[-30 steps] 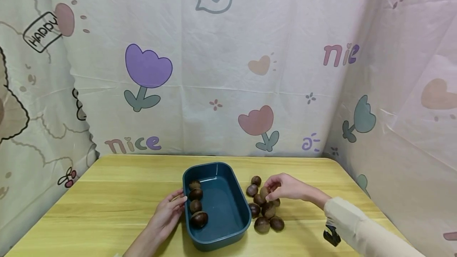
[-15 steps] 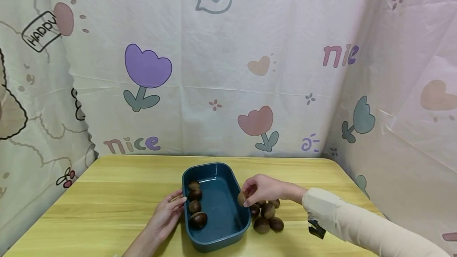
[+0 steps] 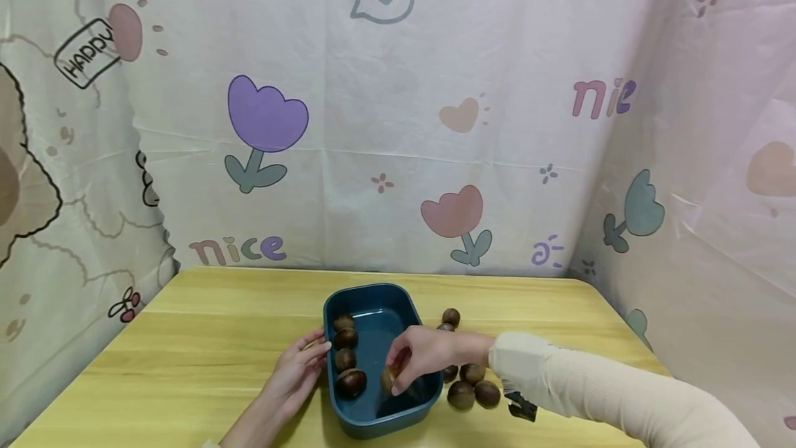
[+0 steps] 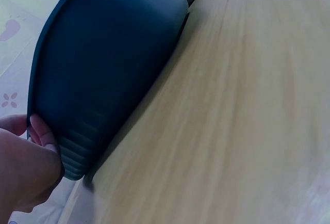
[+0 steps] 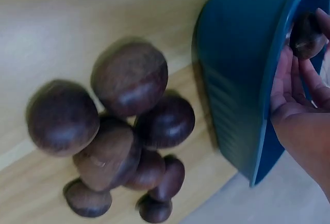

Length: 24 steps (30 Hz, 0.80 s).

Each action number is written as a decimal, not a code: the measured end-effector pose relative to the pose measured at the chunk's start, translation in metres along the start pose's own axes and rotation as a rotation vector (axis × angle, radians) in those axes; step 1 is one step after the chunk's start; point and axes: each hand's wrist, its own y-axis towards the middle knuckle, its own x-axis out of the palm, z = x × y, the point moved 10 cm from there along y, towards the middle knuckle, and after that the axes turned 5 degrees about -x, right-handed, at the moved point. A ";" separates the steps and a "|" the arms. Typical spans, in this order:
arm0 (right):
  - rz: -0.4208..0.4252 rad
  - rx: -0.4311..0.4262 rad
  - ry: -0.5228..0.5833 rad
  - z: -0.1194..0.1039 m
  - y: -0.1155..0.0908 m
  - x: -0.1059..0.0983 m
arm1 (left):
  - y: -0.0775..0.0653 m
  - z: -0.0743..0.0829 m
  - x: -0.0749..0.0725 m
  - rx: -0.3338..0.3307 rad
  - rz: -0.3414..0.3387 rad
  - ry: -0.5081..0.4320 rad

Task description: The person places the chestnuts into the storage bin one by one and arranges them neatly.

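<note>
A dark blue rectangular box (image 3: 385, 427) stands on the table, with several brown chestnuts (image 3: 351, 383) in a row along its inner left side. My left hand (image 3: 298, 372) grips the box's left rim; in the left wrist view, that hand's fingers (image 4: 44, 131) lie against the wall. Over the inside of the box, my right hand (image 3: 423, 357) pinches one chestnut (image 5: 308, 35) between thumb and fingertips. Whether this chestnut touches the box's floor I cannot tell. Right of the box lies a loose group of chestnuts (image 3: 461, 395), partly hidden by the right wrist in the head view.
The light wooden table (image 3: 236, 310) reaches back to a patterned cloth (image 3: 373, 123), which also hangs at both sides. A black piece (image 3: 521, 406) is fixed under the right sleeve (image 3: 560, 365).
My right hand has picked a chestnut from the loose group and carried it left, over the rim and into the box. The left hand has stayed at the box's left rim.
</note>
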 end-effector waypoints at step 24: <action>-0.132 0.081 0.192 -0.009 0.041 0.059 | -0.002 0.001 0.001 0.009 0.006 -0.012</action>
